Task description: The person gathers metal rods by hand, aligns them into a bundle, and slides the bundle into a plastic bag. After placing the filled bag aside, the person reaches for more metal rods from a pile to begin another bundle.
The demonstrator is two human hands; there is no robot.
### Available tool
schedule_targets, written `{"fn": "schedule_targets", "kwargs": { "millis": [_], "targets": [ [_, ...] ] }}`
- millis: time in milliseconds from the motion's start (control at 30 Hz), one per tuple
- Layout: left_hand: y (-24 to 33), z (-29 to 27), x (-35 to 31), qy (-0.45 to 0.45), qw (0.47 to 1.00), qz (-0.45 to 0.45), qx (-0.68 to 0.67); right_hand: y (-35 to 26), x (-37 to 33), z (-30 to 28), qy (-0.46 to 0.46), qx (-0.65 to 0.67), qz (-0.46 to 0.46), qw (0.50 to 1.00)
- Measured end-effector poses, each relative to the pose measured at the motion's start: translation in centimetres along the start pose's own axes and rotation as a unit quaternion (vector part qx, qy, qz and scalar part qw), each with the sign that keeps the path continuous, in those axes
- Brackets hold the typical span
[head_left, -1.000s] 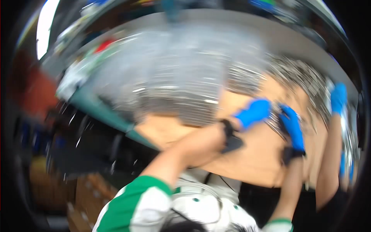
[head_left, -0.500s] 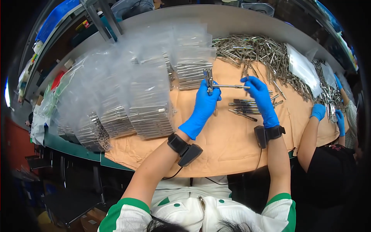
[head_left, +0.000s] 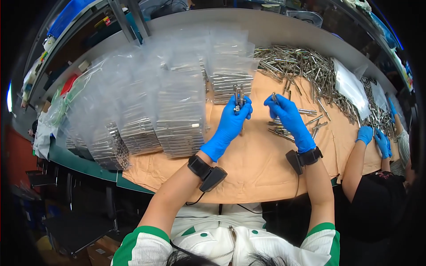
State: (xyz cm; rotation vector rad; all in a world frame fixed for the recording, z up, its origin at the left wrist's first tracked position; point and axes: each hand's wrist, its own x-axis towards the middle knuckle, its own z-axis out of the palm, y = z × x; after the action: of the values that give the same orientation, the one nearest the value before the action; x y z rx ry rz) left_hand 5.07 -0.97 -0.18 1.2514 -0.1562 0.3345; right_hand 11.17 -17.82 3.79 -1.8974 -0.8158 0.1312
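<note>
My left hand (head_left: pixel 230 122), in a blue glove, is closed around several slim metal rods (head_left: pixel 237 94), which stick up past the fingers. To its right, my blue-gloved right hand (head_left: pixel 288 116) pinches a metal rod (head_left: pixel 274 96); only the tip of it shows between the fingertips. The hands are apart. Partly hidden under the right hand, a small group of loose metal rods (head_left: pixel 307 111) lies on the tan cloth (head_left: pixel 253 168). Just beyond my left hand rests a clear bag of rods (head_left: pixel 226 82).
Several clear bags packed with rods (head_left: pixel 179 124) stand stacked on the left. A large heap of loose rods (head_left: pixel 306 64) spreads along the back right, with a white plastic bag (head_left: pixel 350 88) on it. At the far right, a co-worker's gloved hands (head_left: pixel 365 134) are at another heap.
The rod that reached across between my hands no longer does so. My right hand has shifted slightly left and down, with a rod's tip now pointing up. The co-worker's hands have moved closer together.
</note>
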Motion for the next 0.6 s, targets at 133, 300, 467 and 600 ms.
{"fn": "schedule_targets", "kwargs": {
  "millis": [133, 300, 467, 600],
  "targets": [
    [0.1, -0.3, -0.8, -0.009, 0.999, 0.018, 0.026, -1.6, 0.6, 1.4, 0.040, 0.227, 0.015, 0.973],
    [0.1, -0.3, -1.6, -0.016, 0.996, -0.013, 0.086, -4.0, 0.3, 3.2, 0.051, 0.206, -0.012, 0.977],
    [-0.9, 0.1, -1.9, -0.014, 0.984, 0.012, 0.178, -3.1, 1.0, 3.9, 0.016, 0.010, -0.206, 0.978],
    [-0.8, 0.2, -1.6, -0.030, 0.982, 0.013, 0.186, -3.7, 0.6, 2.9, -0.006, -0.014, -0.099, 0.995]
  ]
}}
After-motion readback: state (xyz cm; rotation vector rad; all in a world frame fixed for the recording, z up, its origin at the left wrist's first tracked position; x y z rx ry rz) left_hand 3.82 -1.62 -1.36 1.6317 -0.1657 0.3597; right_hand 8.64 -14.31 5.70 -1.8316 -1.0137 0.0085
